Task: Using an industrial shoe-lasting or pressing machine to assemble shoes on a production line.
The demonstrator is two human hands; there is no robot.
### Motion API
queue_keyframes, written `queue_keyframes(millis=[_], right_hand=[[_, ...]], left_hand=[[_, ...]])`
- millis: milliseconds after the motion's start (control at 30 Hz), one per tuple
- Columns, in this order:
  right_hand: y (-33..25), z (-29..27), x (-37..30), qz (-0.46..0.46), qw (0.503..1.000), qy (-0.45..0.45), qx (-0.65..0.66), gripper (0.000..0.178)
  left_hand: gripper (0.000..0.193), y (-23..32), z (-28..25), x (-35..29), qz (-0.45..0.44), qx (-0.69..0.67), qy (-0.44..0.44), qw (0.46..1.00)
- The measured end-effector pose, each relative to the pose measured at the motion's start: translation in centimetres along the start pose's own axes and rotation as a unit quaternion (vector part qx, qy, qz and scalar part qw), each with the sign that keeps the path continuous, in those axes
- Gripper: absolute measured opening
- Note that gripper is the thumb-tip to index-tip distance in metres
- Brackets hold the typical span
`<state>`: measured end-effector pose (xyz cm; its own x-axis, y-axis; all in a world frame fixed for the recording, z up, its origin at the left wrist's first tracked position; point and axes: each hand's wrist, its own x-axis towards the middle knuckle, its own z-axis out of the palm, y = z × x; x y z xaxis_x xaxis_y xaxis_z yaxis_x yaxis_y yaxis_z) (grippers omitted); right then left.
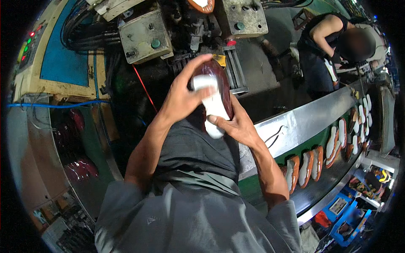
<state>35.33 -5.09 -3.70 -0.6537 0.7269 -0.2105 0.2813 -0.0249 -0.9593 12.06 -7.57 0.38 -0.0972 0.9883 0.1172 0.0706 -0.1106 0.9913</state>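
In front of my lap I hold a dark reddish-brown shoe upper (223, 80), its white insole side (216, 106) turned up toward me. My left hand (185, 92) wraps the wider end, fingers along its far edge and the thumb, slightly blurred, over the white insole. My right hand (236, 124) grips the narrower end from the right, its thumb pressed on the insole. What fills the upper inside is hidden.
A machine with green-button boxes (145, 38) stands ahead. On the metal ledge (310, 120) to my right lie dark pliers (275, 135). Beyond, a green conveyor (270, 185) carries several brown-and-white shoe pieces (304, 168). Dark red shoes (81, 169) lie left. A co-worker (325, 46) bends at upper right.
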Motion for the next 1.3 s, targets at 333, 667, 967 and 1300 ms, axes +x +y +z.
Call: queue_keyframes(millis=[333, 667, 967, 1300], right_hand=[[4.3, 4.6, -4.8, -0.104, 0.89, 0.069, -0.438, 0.082], [3.0, 0.2, -2.9, -0.128, 0.916, -0.007, -0.381, 0.071], [-1.6, -6.9, -0.6, -0.121, 0.919, 0.097, -0.363, 0.061], [-15.0, -9.8, 18.7, -0.222, 0.871, 0.195, -0.393, 0.064]], left_hand=[[0.042, -16.6, 1.2, 1.8, -0.039, 0.128, 0.141, 0.981], [0.027, -15.9, -0.8, 4.6, -0.086, 0.047, -0.016, 0.995], [0.045, -8.7, -5.9, 18.5, 0.059, -0.001, 0.344, 0.937], [0.066, -0.1, -13.8, 27.5, -0.085, -0.285, 0.083, 0.951]])
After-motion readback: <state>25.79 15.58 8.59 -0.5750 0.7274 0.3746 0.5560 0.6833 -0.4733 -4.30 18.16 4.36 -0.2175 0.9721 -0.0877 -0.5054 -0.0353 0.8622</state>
